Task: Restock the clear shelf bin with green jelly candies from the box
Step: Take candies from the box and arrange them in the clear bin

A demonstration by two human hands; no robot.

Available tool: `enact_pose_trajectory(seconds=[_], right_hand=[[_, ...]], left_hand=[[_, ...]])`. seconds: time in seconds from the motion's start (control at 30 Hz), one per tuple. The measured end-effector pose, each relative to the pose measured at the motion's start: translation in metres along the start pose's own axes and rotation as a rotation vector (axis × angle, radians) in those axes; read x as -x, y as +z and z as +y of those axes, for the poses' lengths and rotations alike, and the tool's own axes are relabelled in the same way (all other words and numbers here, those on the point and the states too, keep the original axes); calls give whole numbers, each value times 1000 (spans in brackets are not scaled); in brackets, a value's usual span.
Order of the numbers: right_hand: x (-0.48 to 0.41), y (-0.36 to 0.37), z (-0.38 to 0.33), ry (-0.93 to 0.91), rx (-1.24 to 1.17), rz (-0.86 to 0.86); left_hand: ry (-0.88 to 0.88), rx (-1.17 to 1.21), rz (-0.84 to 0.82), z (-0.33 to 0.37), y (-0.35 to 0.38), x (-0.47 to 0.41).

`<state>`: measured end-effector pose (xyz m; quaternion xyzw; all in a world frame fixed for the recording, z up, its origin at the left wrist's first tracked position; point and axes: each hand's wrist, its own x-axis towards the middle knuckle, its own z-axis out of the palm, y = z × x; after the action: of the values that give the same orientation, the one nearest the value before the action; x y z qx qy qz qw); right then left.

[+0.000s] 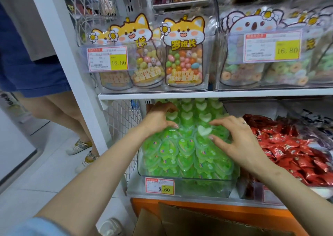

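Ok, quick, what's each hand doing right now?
Left hand: fingers curled over the green jelly candies; a real grip cannot be told.
Right hand: bent fingertips on the candies; pinch or press cannot be told.
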<state>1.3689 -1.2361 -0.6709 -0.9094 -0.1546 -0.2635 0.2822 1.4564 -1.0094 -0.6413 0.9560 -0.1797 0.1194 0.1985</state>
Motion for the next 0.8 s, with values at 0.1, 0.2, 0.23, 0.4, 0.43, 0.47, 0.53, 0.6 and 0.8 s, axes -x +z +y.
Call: enact_pose_trajectory(seconds=[0.1,0.2,0.23,0.4,0.43,0.47,0.53,0.6,0.8], right_hand=[[-1,4,-4,20,35,-14],[-1,7,-8,56,69,-39],[-2,8,-9,68,79,-48],[-5,17,-12,110,137,-89],[-6,18,-14,116,148,-93],[-6,20,-14,119,155,-94],[-6,23,-14,126,160,-97],[-6,25,-16,121,148,-89],[-20,21,-46,137,-72,14]], left_hand=[[13,-97,-2,-2,5,1],[22,-108,77,-4,1,7],[15,-76,101,-5,-3,11],[-24,100,226,-5,-22,51],[-27,159,244,-5,-25,62],[-37,212,261,-6,-25,73],[-86,269,287,-10,-22,91],[-144,266,309,-17,-15,102],[-200,303,298,-36,-10,102]])
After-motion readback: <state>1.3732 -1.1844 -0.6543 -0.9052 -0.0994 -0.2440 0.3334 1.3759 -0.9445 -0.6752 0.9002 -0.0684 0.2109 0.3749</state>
